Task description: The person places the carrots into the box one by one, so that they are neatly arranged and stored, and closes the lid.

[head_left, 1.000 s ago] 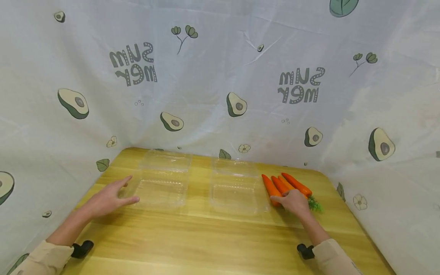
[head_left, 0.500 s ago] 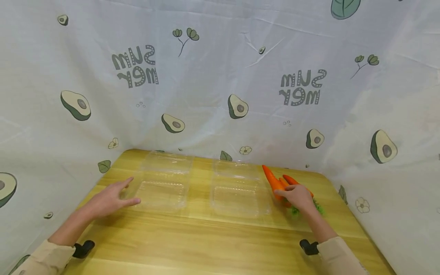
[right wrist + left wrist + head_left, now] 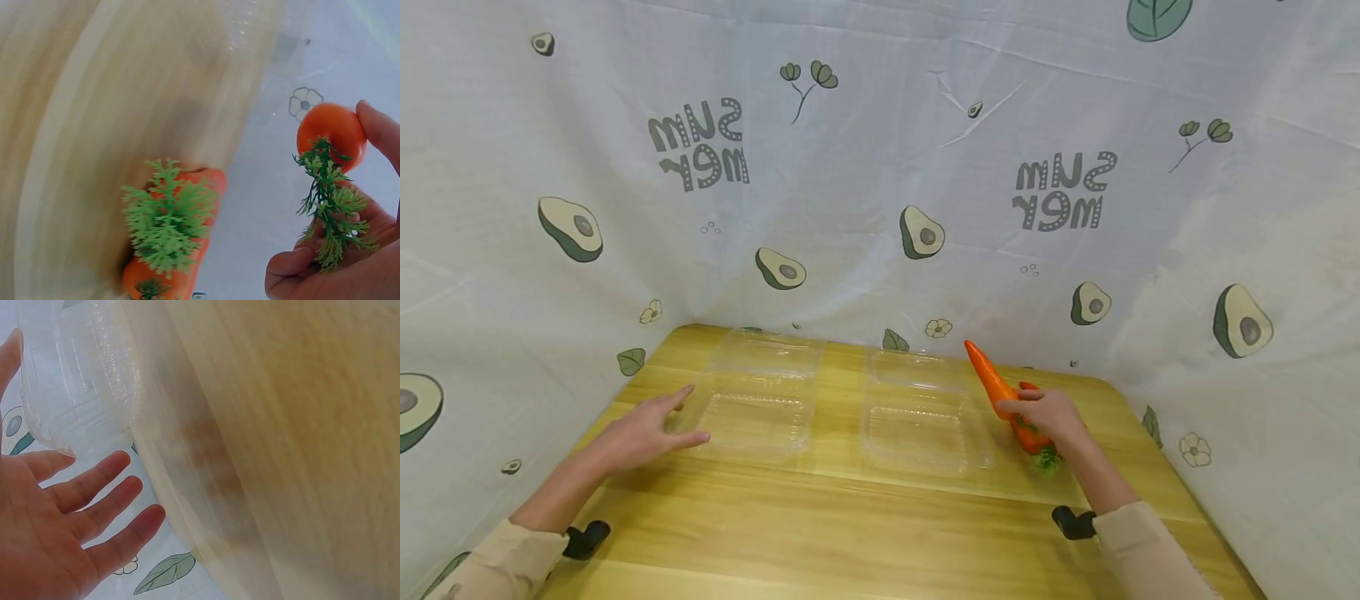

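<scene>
in the right hand (image 3: 1047,412) one carrot (image 3: 987,373) is gripped, having just been lifted apart from the other carrots (image 3: 1030,439) on the table (image 3: 850,533); the left hand (image 3: 640,435) is held, fingers spread, near a clear container (image 3: 752,421).

On the table (image 3: 812,525) we see two containers side by side — the left container (image 3: 752,421) and the right container (image 3: 913,433) — each with its lid behind it, toward the curtain (image 3: 850,167). To their right lie several carrots (image 3: 1033,442); apart from these, the held carrot (image 3: 988,379) is in the right hand (image 3: 1048,414). The left hand (image 3: 640,433) is just left of the left container.
</scene>
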Action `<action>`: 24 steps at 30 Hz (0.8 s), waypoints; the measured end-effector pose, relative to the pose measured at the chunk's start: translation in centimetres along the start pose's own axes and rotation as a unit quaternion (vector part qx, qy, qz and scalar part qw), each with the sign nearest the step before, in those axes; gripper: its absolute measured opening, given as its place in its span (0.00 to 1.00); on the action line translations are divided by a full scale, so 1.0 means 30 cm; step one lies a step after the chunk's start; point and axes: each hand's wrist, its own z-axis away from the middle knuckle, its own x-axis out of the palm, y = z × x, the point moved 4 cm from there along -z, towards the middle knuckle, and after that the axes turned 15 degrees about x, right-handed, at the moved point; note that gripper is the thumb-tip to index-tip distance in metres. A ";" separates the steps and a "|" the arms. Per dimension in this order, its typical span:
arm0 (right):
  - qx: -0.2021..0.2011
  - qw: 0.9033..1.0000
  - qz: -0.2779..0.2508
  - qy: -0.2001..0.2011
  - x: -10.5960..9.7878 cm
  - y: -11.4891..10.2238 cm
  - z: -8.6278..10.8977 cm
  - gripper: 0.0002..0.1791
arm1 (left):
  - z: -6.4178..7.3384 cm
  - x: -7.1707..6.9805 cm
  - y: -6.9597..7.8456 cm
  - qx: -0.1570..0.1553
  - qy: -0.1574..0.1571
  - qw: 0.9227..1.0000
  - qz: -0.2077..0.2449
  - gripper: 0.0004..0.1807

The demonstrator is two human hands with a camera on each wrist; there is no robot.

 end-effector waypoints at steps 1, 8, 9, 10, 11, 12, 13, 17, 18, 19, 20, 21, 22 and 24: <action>-0.001 1.000 -0.002 -0.002 -0.001 -0.005 0.003 0.47 | 0.000 0.001 0.000 0.001 -0.001 1.000 0.001 0.54; -0.026 1.000 0.014 0.001 -0.005 -0.046 0.015 0.45 | 0.001 0.003 -0.001 0.002 -0.002 1.000 0.007 0.54; -0.030 0.999 0.019 0.003 -0.005 -0.053 0.017 0.44 | 0.001 0.004 -0.001 0.001 -0.003 1.000 0.008 0.54; -0.033 0.999 0.021 0.002 -0.005 -0.060 0.020 0.44 | 0.001 0.005 -0.001 0.000 -0.003 1.000 0.009 0.54; -0.033 0.999 0.022 0.000 -0.004 -0.069 0.024 0.44 | 0.002 0.006 -0.001 -0.001 -0.004 1.000 0.010 0.54; -0.034 0.999 0.024 -0.003 -0.002 -0.076 0.027 0.44 | 0.002 0.006 -0.001 -0.002 -0.005 1.000 0.011 0.54; -0.035 0.999 0.025 -0.005 0.000 -0.086 0.032 0.44 | 0.003 0.006 -0.001 -0.002 -0.004 1.000 0.013 0.54; -0.029 0.999 0.022 -0.021 0.013 -0.115 0.040 0.45 | 0.005 0.008 -0.002 -0.004 -0.006 1.000 0.019 0.55; -0.031 0.999 0.026 -0.024 0.018 -0.122 0.040 0.44 | 0.005 0.009 -0.003 -0.004 -0.007 1.000 0.020 0.55; -0.035 0.999 0.032 -0.025 0.021 -0.130 0.041 0.44 | 0.005 0.009 -0.004 -0.004 -0.008 1.000 0.021 0.55; -0.041 0.998 0.038 -0.027 0.025 -0.139 0.042 0.44 | 0.005 0.009 -0.005 -0.004 -0.009 1.000 0.021 0.54; -0.048 0.997 0.045 -0.026 0.028 -0.149 0.044 0.43 | 0.004 0.010 -0.006 -0.004 -0.009 1.000 0.020 0.54; -0.053 0.997 0.050 -0.026 0.034 -0.158 0.045 0.43 | 0.004 0.009 -0.007 -0.005 -0.009 1.000 0.020 0.54; -0.064 0.996 0.065 -0.024 0.043 -0.180 0.048 0.42 | 0.003 0.009 -0.008 -0.006 -0.010 1.000 0.020 0.55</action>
